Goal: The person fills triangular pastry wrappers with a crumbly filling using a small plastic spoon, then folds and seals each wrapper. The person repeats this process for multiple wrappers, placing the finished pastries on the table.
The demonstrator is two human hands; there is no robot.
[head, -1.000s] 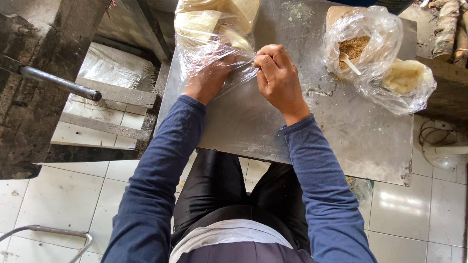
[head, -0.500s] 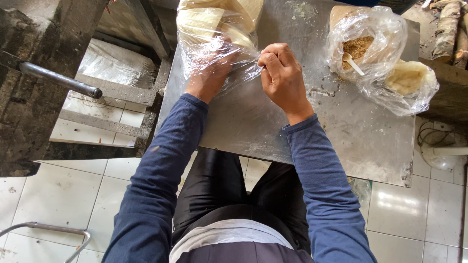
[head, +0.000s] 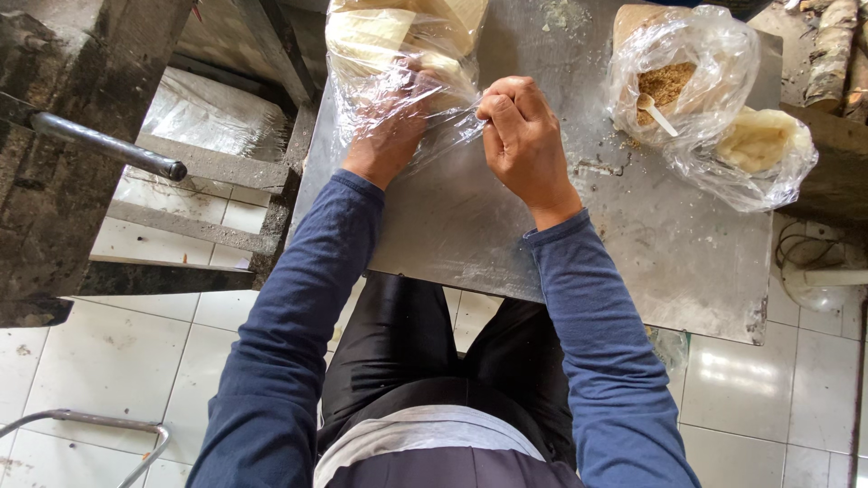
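Note:
A clear plastic bag (head: pixel 398 63) with pale yellowish flat pieces inside lies at the far edge of a grey metal table (head: pixel 506 235). My left hand (head: pixel 384 136) reaches inside the bag's mouth, seen through the plastic. My right hand (head: pixel 524 136) is closed, pinching the bag's open edge at its right side and holding it taut. Both arms wear dark blue sleeves.
At the right stands a clear bag of brown crumbs (head: pixel 674 77) with a small white spoon (head: pixel 658 113) in it, next to a bag of pale dough-like mass (head: pixel 759 145). A dark metal handle (head: pixel 108 145) juts out at left. White floor tiles lie below.
My left hand has pushed slightly deeper into the bag, and my right hand has shifted a little along the bag's edge. The other bags have not moved.

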